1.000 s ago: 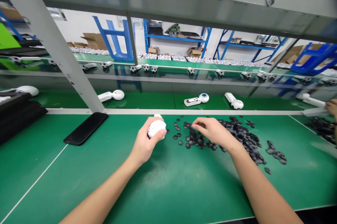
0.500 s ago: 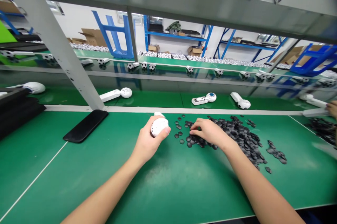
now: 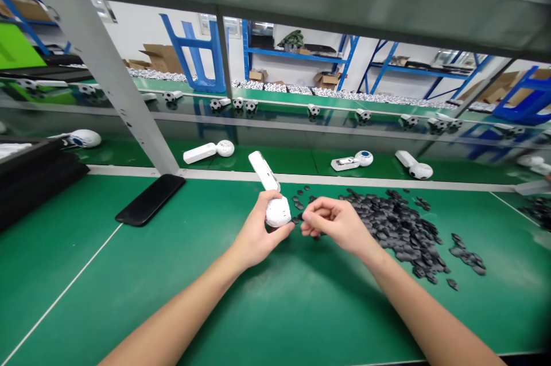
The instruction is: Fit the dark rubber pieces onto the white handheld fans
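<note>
My left hand [image 3: 258, 234] is closed around the round head of a white handheld device [image 3: 278, 212]. Its flat white handle [image 3: 263, 171] points up and away from me, beyond the fingers. Just to the right, my right hand [image 3: 329, 220] is raised over the table with thumb and forefinger pinched together. Whatever may be between those fingertips cannot be made out against the dark pieces behind. Under and beyond this hand lies a heap of small black pentagonal pieces [image 3: 400, 228], with several loose ones at its left side.
A black phone [image 3: 150, 199] lies to the left on the green table [image 3: 86, 274]. Behind the pale rail [image 3: 387, 182], more white devices [image 3: 350, 162] rest on a green strip. A slanted metal post [image 3: 116, 85] rises at left. Black stacked sheets [image 3: 38, 182] are at far left.
My right hand has come up off the black pieces, its fingers now pinched near the device. My left hand has turned the device, so its handle now shows. The view has shifted slightly.
</note>
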Action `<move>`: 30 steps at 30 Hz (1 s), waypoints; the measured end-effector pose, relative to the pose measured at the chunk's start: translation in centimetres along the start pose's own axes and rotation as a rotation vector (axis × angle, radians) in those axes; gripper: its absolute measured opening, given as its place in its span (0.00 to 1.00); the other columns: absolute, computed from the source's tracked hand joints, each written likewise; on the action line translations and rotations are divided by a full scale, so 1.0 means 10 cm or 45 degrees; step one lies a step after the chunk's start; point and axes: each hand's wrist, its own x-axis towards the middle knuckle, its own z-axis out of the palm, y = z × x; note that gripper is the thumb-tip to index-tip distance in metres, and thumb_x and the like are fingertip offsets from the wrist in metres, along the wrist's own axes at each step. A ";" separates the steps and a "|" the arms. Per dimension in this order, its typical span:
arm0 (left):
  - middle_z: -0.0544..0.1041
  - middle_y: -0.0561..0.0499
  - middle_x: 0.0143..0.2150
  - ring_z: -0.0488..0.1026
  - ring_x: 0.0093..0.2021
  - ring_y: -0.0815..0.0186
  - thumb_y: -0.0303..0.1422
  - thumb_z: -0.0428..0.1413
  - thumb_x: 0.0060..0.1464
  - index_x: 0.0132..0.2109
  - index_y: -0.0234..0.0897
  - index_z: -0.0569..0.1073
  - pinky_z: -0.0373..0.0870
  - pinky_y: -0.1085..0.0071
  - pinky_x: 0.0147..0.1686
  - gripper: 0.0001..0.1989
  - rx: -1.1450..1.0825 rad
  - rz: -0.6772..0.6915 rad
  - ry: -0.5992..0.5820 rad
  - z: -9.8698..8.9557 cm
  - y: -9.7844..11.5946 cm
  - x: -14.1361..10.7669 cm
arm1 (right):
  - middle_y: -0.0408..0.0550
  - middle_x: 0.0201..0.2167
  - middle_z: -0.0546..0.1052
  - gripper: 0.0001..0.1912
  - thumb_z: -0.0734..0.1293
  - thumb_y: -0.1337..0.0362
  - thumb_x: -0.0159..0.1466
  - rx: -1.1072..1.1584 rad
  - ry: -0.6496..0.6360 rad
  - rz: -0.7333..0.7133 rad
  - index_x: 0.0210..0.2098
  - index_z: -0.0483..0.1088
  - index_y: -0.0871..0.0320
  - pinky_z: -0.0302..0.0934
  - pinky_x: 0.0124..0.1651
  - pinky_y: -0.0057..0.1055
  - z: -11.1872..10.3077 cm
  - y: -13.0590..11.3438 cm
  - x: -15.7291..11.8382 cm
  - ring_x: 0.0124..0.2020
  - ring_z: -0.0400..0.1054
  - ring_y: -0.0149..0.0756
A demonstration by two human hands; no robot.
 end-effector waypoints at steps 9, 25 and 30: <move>0.64 0.47 0.55 0.71 0.50 0.60 0.30 0.58 0.60 0.62 0.48 0.65 0.72 0.65 0.49 0.24 0.132 0.178 -0.125 0.01 0.05 -0.03 | 0.45 0.28 0.82 0.13 0.72 0.53 0.67 0.162 0.063 -0.105 0.34 0.73 0.56 0.74 0.36 0.32 0.27 -0.02 -0.06 0.30 0.79 0.36; 0.64 0.50 0.48 0.70 0.45 0.62 0.42 0.62 0.62 0.55 0.46 0.71 0.69 0.67 0.48 0.17 0.221 0.121 -0.143 -0.01 0.14 -0.08 | 0.35 0.17 0.64 0.21 0.74 0.55 0.63 -0.396 0.154 -0.237 0.22 0.63 0.56 0.48 0.24 0.27 0.29 0.10 -0.08 0.21 0.52 0.27; 0.64 0.50 0.47 0.69 0.43 0.63 0.42 0.62 0.62 0.54 0.45 0.72 0.69 0.66 0.47 0.17 0.217 0.082 -0.156 0.01 0.15 -0.08 | 0.35 0.17 0.64 0.21 0.74 0.56 0.64 -0.396 0.146 -0.207 0.22 0.64 0.56 0.47 0.25 0.26 0.27 0.13 -0.08 0.21 0.52 0.27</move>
